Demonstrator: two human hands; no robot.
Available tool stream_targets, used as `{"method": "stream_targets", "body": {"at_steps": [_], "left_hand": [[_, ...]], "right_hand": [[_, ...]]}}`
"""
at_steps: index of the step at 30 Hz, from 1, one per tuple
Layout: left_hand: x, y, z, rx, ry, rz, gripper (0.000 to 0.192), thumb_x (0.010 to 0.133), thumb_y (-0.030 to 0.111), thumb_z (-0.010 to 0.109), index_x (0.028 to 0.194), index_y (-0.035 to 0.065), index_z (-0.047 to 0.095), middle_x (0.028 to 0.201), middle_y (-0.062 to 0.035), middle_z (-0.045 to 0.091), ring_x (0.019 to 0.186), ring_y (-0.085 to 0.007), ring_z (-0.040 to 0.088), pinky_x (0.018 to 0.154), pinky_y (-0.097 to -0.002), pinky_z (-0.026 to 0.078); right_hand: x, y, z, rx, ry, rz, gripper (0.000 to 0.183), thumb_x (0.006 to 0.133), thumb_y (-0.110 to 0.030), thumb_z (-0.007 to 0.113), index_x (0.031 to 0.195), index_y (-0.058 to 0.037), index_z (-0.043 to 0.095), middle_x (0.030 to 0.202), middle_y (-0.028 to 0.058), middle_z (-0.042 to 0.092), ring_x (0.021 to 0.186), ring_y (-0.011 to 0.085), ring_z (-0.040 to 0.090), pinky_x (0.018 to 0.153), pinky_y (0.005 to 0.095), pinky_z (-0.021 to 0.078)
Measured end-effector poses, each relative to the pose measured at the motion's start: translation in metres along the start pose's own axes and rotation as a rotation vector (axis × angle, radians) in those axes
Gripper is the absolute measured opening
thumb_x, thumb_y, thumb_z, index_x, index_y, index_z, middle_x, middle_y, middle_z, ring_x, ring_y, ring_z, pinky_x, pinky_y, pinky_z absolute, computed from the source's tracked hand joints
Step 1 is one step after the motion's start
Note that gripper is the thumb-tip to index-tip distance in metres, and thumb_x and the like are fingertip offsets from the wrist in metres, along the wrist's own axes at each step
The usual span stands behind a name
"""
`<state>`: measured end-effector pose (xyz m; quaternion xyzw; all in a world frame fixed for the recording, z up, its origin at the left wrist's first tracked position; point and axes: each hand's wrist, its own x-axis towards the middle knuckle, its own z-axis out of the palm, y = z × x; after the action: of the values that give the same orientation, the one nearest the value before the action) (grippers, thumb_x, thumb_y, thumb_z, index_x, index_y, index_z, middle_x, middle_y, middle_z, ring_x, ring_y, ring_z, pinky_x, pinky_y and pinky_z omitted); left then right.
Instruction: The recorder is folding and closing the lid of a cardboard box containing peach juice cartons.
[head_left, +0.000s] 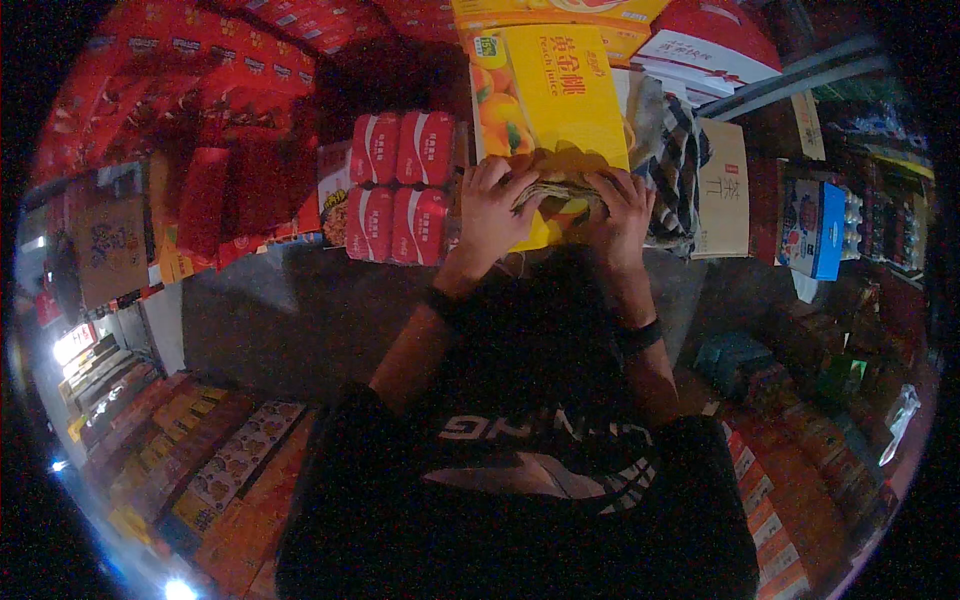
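Observation:
My left hand (489, 214) and my right hand (624, 217) grip the two ends of a bowed stack of thin sheets (559, 187), its layered edges facing me. What the sheets are, I cannot tell in the dim light. Under and behind them lies a yellow peach juice carton (559, 97) printed with peaches. Shadows of my fingers fall across its lower part. Left of my left hand sits a shrink-wrapped pack of red Coca-Cola cans (401, 187). Beside my right hand lies a black-and-white checked cloth (671, 172).
A brown cardboard carton (724, 191) stands right of the cloth, and a blue-sided box (814, 225) farther right. Red gift cartons (187, 75) are stacked at the upper left. Low rows of boxes (240, 450) flank me on the left, with more boxes (765, 517) at the lower right.

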<state>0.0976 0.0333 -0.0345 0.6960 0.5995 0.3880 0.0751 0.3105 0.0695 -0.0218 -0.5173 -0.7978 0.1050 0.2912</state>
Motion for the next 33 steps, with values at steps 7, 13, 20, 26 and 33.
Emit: {"method": "stream_targets", "body": {"at_steps": [7, 13, 20, 26, 33], "left_hand": [[-0.0001, -0.0008, 0.0027, -0.005, 0.040, 0.030, 0.036, 0.076, 0.022, 0.084, 0.110, 0.0154, 0.073, 0.098, -0.0076, 0.052, 0.097, -0.0306, 0.056, 0.084, -0.0475, 0.045], [-0.0012, -0.0012, 0.0029, -0.006, 0.002, -0.002, 0.037, 0.075, 0.021, 0.084, 0.110, 0.0153, 0.073, 0.097, -0.0072, 0.052, 0.096, -0.0307, 0.056, 0.083, -0.0474, 0.045], [0.0004, 0.0000, 0.0006, 0.014, -0.011, -0.005, 0.036, 0.074, 0.022, 0.084, 0.108, 0.0150, 0.074, 0.096, -0.0070, 0.053, 0.096, -0.0301, 0.056, 0.081, -0.0466, 0.044], [-0.0012, -0.0037, 0.0041, -0.014, 0.032, 0.003, 0.036, 0.074, 0.023, 0.085, 0.107, 0.0147, 0.075, 0.096, -0.0066, 0.054, 0.096, -0.0297, 0.057, 0.082, -0.0467, 0.044], [0.0002, -0.0051, 0.0029, -0.018, -0.003, -0.005, 0.036, 0.073, 0.024, 0.085, 0.107, 0.0152, 0.075, 0.095, -0.0064, 0.053, 0.096, -0.0290, 0.057, 0.082, -0.0463, 0.044]], "right_hand": [[0.0002, 0.0020, -0.0002, -0.006, -0.009, -0.006, 0.047, 0.070, 0.003, 0.066, 0.112, -0.0144, 0.074, 0.117, 0.0058, 0.068, 0.109, 0.0330, 0.060, 0.096, 0.0476, 0.0433], [0.0015, -0.0002, -0.0015, 0.005, -0.002, -0.015, 0.046, 0.070, 0.002, 0.066, 0.113, -0.0138, 0.075, 0.117, 0.0060, 0.068, 0.109, 0.0330, 0.060, 0.096, 0.0476, 0.0433], [0.0035, 0.0000, -0.0009, 0.031, 0.031, -0.030, 0.040, 0.072, -0.002, 0.066, 0.109, -0.0132, 0.076, 0.115, 0.0064, 0.069, 0.107, 0.0329, 0.061, 0.095, 0.0468, 0.0442], [0.0038, 0.0001, -0.0011, 0.022, 0.008, -0.020, 0.043, 0.070, -0.002, 0.067, 0.111, -0.0134, 0.075, 0.116, 0.0062, 0.069, 0.109, 0.0333, 0.060, 0.097, 0.0470, 0.0437], [0.0077, 0.0014, -0.0016, 0.053, -0.016, -0.023, 0.045, 0.070, -0.001, 0.067, 0.113, -0.0139, 0.074, 0.119, 0.0063, 0.068, 0.110, 0.0337, 0.060, 0.098, 0.0473, 0.0430]]}}
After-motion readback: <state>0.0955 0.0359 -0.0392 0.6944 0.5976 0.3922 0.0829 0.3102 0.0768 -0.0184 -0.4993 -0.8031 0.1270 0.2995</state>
